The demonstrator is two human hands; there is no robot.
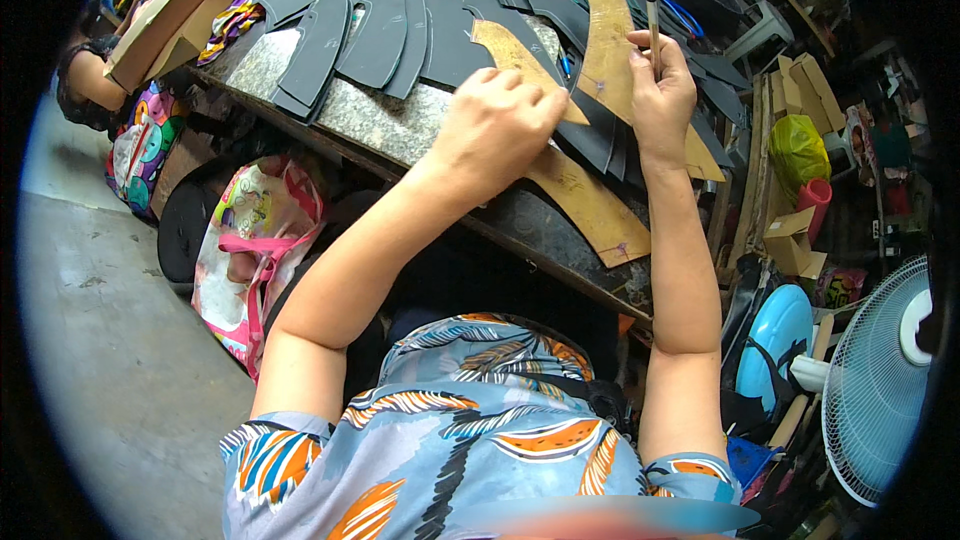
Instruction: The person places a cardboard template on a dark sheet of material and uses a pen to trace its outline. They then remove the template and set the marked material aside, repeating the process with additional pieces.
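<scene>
My left hand [497, 128] is closed, knuckles up, over the tan curved templates at the table's front edge; its fingertips are hidden. From beneath it a tan template [590, 208] slants toward the lower right, and another tan template [512, 52] shows just beyond the knuckles. My right hand [664, 90] is raised, closed round a slim upright pen [654, 32]. Beside that hand lies a long tan template [606, 40]. Dark grey curved pieces [375, 35], some with pale lines, overlap across the table.
The stone-topped table [385, 125] has a wooden edge. Below its left side hangs a flowered bag [245, 260] with pink straps. Cardboard boxes [175, 20] stand at the far left beside another person's arm [95, 80]. A fan [880, 380] and a blue round object [775, 345] are at right.
</scene>
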